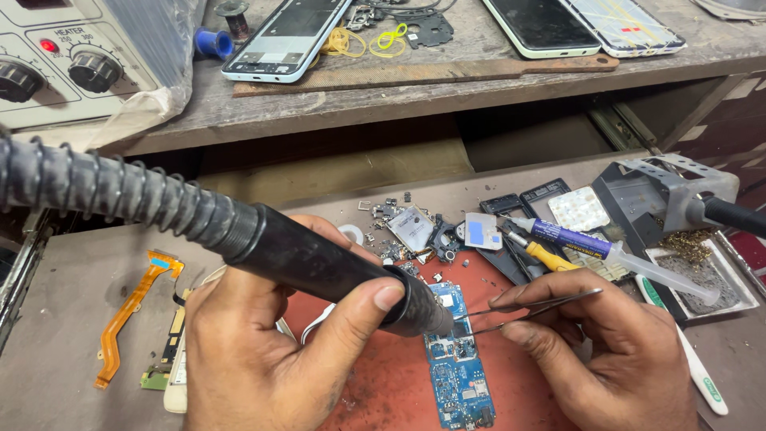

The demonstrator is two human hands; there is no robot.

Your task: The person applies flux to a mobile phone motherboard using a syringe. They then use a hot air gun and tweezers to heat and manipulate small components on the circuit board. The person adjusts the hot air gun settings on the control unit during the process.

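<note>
My left hand [263, 351] grips a black hot-air handpiece [319, 267] with a ribbed hose [104, 187]. Its nozzle points down at the top of a blue circuit board [459, 375]. That board lies on a red mat [391, 383]. My right hand [606, 351] pinches metal tweezers [527, 311], whose tips reach left to the board just beside the nozzle.
A hot-air station [72, 56] with knobs stands on the upper shelf, beside phone frames [283, 40] and rubber bands. Small metal parts [411, 227], a flux syringe [606, 251], a yellow screwdriver [546, 255] and a soldering iron stand [670, 191] lie behind the board. An orange flex cable [128, 311] is at left.
</note>
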